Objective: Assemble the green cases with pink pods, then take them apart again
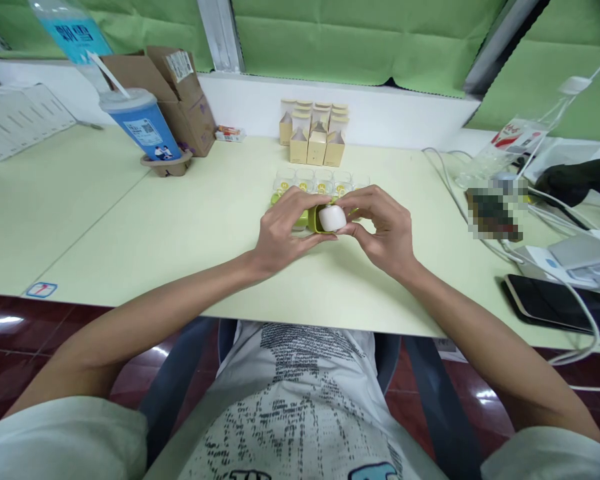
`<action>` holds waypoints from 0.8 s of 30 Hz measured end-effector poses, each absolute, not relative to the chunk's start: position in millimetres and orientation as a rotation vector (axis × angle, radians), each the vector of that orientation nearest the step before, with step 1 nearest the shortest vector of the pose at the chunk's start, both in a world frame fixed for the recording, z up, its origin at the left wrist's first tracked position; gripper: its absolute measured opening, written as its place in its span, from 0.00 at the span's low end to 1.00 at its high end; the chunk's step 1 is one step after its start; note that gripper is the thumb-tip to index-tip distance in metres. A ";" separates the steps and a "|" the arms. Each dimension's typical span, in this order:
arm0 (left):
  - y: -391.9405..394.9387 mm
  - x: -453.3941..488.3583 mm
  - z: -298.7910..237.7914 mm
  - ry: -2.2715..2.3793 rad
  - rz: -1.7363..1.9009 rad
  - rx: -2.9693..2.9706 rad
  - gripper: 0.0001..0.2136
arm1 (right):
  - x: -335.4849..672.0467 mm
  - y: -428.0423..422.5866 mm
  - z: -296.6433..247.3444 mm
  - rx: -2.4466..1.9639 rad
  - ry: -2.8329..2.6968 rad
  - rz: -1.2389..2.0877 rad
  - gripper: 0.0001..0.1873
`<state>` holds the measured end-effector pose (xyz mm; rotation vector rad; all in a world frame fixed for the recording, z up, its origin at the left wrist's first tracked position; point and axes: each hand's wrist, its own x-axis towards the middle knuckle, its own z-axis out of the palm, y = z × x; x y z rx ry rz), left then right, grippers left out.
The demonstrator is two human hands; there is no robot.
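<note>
My left hand (284, 230) grips a yellow-green case cover (313, 219) between thumb and fingers, just above the table. A white rounded case (333, 218), like an earbud charging case, sits partly inside the cover's mouth. My right hand (386, 230) pinches the white case from the right, with its fingers curled and the thumb below. Right behind my hands, a row of clear plastic containers (324, 179) with yellow round marks stands on the table. More yellow-green pieces (275, 199) show beside my left hand, partly hidden by it.
Several small yellow cardboard boxes (317, 145) stand by the wall. At left are a blue cup (147, 130) in a holder, a brown carton (183, 100), a bottle (75, 40) and white boxes (23, 117). Cables (447, 177) and a phone (560, 303) lie at right.
</note>
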<state>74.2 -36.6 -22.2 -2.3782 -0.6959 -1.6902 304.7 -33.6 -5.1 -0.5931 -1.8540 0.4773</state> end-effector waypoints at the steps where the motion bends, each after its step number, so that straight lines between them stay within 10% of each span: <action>1: -36.8 74.8 -21.8 -0.670 -1.702 -2.372 0.26 | 304.6 -33.5 -5.5 -0.598 -1.846 0.512 0.24; 18: -39.3 84.5 -20.4 -0.864 -1.677 -2.351 0.35 | 297.2 -27.3 -13.4 -0.582 -1.736 0.964 0.26; 24: -44.4 84.1 -14.1 -0.892 -1.628 -2.443 0.19 | 296.3 -33.8 -12.7 -0.609 -1.695 0.942 0.25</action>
